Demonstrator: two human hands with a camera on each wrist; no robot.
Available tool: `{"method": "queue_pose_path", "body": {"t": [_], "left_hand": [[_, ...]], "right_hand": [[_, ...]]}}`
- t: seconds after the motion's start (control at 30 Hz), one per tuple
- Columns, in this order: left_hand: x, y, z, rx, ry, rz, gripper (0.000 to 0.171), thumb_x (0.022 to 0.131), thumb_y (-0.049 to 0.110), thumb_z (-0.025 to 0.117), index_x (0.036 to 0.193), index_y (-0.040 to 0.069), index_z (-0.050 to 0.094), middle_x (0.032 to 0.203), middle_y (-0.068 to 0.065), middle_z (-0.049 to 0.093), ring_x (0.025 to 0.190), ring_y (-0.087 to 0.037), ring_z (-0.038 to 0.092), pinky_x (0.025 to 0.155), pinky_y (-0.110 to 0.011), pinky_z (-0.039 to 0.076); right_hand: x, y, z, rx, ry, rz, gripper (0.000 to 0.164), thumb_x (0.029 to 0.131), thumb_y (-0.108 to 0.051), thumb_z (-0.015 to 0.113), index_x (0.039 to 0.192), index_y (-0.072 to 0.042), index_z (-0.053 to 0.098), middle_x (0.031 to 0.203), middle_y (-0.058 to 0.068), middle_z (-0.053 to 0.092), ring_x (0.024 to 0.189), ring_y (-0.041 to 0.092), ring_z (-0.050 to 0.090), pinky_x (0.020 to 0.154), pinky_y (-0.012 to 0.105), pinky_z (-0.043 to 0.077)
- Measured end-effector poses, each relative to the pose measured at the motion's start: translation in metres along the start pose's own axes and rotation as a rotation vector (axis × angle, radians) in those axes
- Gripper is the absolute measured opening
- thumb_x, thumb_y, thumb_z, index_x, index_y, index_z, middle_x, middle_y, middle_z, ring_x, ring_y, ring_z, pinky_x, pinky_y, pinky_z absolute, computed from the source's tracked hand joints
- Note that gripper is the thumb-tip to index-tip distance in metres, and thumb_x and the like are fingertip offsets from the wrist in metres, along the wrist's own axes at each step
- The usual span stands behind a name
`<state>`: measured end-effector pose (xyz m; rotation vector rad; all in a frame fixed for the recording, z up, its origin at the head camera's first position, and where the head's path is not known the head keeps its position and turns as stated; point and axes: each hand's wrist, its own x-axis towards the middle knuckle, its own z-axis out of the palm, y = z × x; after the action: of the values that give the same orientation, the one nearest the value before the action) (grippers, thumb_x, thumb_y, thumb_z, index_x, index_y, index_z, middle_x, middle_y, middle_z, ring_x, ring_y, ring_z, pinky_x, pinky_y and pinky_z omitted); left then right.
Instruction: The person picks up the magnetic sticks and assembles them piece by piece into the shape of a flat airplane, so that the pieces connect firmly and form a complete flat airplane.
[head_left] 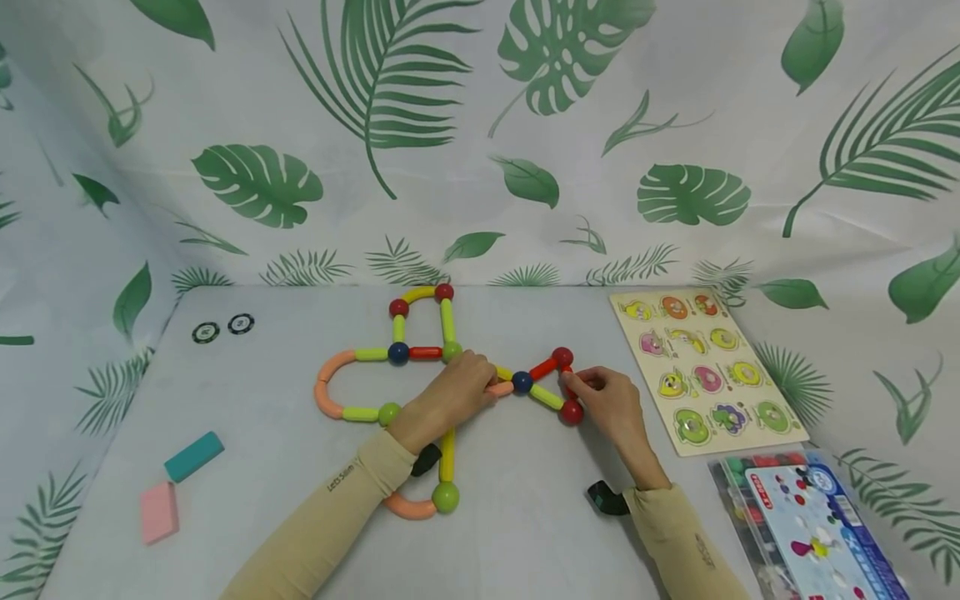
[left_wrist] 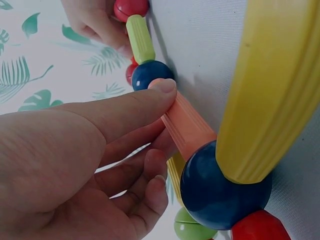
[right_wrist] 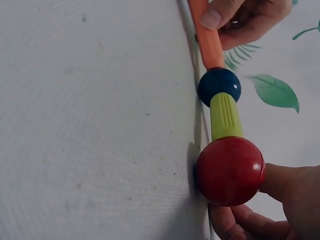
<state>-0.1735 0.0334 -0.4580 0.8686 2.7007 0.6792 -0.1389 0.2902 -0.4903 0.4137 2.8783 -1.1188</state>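
Note:
A flat figure of magnetic rods and balls lies on the table. My left hand (head_left: 467, 385) pinches an orange rod (left_wrist: 187, 122) between thumb and fingers; this rod runs to a blue ball (head_left: 522, 382). From that ball, a red rod (head_left: 543, 368) and a lime rod (head_left: 547, 397) spread to two red balls, an upper one (head_left: 562, 358) and a lower one (head_left: 572, 412). Between those balls my right hand (head_left: 613, 407) pinches another red rod, mostly covered by the fingers. In the left wrist view, a thick yellow rod (left_wrist: 270, 85) meets a nearer blue ball (left_wrist: 225, 187).
Left of the hands are an orange curved piece (head_left: 322, 387), a teal block (head_left: 194, 456), a pink block (head_left: 159, 512) and two round chips (head_left: 206, 332). On the right lie a fruit puzzle board (head_left: 660, 358) and a clear-sided box (head_left: 817, 533) of molecule-model parts.

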Motion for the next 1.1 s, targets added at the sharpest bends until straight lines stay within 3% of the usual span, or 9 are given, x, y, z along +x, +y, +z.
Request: {"method": "queue_pose_path", "body": {"t": [0.87,1.1], "left_hand": [[-0.0004,-0.0006,-0.0029,-0.032,-0.012,0.0,0.015,0.092,0.017,0.076,0.099,0.003,0.074,0.087,-0.004,0.063,0.086,-0.019,0.05,0.078,-0.027,0.043],[0.0004,-0.0016,-0.0026,-0.037,-0.017,-0.004,0.016,0.093,0.017,0.075,0.099,0.003,0.074,0.088,-0.003,0.064,0.087,-0.019,0.05,0.079,-0.028,0.044]], "right_hand": [[0.0007,-0.0026,0.0032,0.003,0.0,0.005,0.047,0.094,-0.05,0.069,0.107,-0.005,0.074,0.086,0.01,0.067,0.078,0.023,0.054,0.058,0.026,0.04],[0.0013,-0.0026,0.0004,0.03,-0.035,0.032,0.046,0.094,-0.048,0.069,0.11,-0.005,0.073,0.089,0.01,0.067,0.08,0.023,0.055,0.061,0.026,0.042]]}}
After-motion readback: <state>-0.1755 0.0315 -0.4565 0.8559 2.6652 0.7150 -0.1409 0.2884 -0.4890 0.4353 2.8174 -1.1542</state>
